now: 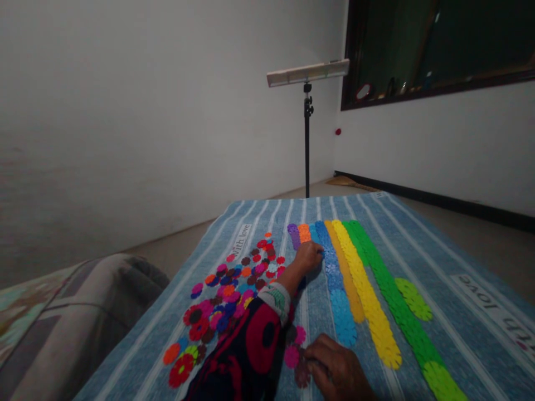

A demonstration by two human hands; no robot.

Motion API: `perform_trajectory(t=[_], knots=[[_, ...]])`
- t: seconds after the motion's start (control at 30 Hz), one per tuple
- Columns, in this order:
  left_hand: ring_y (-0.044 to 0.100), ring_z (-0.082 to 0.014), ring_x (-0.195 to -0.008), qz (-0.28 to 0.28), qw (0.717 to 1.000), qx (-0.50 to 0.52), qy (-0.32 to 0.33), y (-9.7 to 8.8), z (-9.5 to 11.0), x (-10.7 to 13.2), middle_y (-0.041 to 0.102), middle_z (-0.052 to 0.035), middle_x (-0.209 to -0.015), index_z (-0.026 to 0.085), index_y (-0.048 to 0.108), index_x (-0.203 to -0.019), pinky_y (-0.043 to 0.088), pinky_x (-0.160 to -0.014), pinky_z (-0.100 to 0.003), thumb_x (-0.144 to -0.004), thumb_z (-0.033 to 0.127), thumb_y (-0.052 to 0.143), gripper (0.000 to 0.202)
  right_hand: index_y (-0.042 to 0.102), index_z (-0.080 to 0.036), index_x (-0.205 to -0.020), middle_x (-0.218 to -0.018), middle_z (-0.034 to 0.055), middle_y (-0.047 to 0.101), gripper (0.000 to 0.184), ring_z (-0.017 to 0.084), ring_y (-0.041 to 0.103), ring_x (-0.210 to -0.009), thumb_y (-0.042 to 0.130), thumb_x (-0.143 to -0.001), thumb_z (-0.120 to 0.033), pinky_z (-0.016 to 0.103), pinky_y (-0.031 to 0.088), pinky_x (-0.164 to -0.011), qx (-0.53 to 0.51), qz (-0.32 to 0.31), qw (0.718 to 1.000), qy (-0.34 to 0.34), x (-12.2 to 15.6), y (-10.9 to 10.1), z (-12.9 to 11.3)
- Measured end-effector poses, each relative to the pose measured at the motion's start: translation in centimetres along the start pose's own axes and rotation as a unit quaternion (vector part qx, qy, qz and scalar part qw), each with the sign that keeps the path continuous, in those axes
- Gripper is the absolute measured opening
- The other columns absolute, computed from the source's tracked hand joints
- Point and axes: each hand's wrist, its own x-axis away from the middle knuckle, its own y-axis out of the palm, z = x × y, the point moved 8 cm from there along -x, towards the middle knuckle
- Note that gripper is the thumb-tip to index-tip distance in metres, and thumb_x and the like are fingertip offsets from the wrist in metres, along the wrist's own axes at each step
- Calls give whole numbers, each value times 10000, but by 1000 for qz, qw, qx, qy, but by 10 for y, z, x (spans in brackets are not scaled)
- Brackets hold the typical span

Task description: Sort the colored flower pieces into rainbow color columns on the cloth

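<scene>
My left hand stretches across the cloth with fingers pinched together over the rows of notched plastic discs. Its fingertips are beside the dark blue row; whatever they hold is hidden. Close to the front, my right hand is curled, its fingertips on a blurred brown notched disc. Pink discs lie just left of it. Other rows are purple, orange, light blue, golden, yellow and green. Mixed loose discs are scattered left of my left arm.
A striped blue cloth covers the work surface. Lime green discs lie on the right. Behind the far edge stands a black pole carrying a flat panel. Grey fabric bulges at the left, and a dark window is in the wall.
</scene>
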Motion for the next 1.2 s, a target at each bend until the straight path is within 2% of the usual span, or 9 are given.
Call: perform_trajectory(t=[0.27, 0.4, 0.53, 0.7, 0.8, 1.0, 1.07, 1.2], knots=[[622, -207, -913, 18, 999, -43, 0, 2, -5, 5, 681, -114, -905, 128, 703, -827, 465, -832, -287, -758, 76, 495, 225, 667, -242, -792, -783, -6, 674, 280, 112, 644, -747, 450, -845, -73, 176, 449, -716, 6, -8, 1000, 6, 1, 4, 4], [617, -216, -970, 36, 998, -48, -7, 3, -8, 9, 672, -134, -965, 117, 697, -897, 468, -865, -298, -789, 90, 489, 235, 668, -242, -757, -757, -1, 654, 280, 119, 630, -731, 449, -844, -90, 189, 432, -695, 19, 17, 999, 21, 1, 0, 3], [621, -208, -976, 56, 996, -36, -52, 4, -17, 16, 673, -126, -1005, 121, 690, -948, 467, -870, -295, -804, 118, 510, 231, 667, -241, -761, -758, 0, 652, 287, 115, 629, -734, 440, -844, -86, 188, 424, -699, 8, 15, 1000, 16, 0, 2, -1], [631, -198, -945, 60, 991, -14, -115, 11, -27, 23, 688, -104, -996, 139, 689, -955, 470, -825, -279, -817, 175, 540, 207, 654, -226, -717, -728, 7, 633, 281, 120, 618, -702, 438, -841, -95, 202, 420, -689, 26, 48, 998, 34, 1, -3, -1], [635, -182, -933, 57, 991, 6, -124, 12, -25, 23, 694, -87, -993, 154, 692, -936, 467, -813, -265, -805, 153, 536, 203, 662, -223, -746, -751, 6, 651, 272, 119, 633, -722, 448, -853, -95, 199, 429, -700, 30, 14, 999, 20, 0, 0, -4], [637, -190, -936, 50, 991, 20, -122, 12, -17, 25, 697, -90, -985, 154, 688, -903, 472, -811, -274, -795, 138, 526, 196, 671, -230, -797, -784, 5, 659, 270, 123, 650, -736, 448, -864, -93, 194, 460, -696, 62, -11, 998, 17, 3, -3, -2], [635, -198, -950, 54, 991, 18, -125, 13, -19, 29, 694, -98, -1003, 156, 685, -916, 474, -823, -283, -802, 148, 520, 201, 672, -229, -838, -803, 8, 666, 258, 123, 662, -747, 448, -888, -112, 189, 474, -694, 68, -33, 997, 7, 6, -2, -1], [627, -206, -966, 63, 991, 4, -118, 9, -23, 43, 691, -106, -1023, 156, 680, -952, 473, -843, -293, -828, 173, 500, 219, 675, -235, -899, -815, 7, 682, 246, 122, 676, -741, 453, -911, -129, 180, 498, -691, 72, -34, 997, -12, 9, -3, 1]])
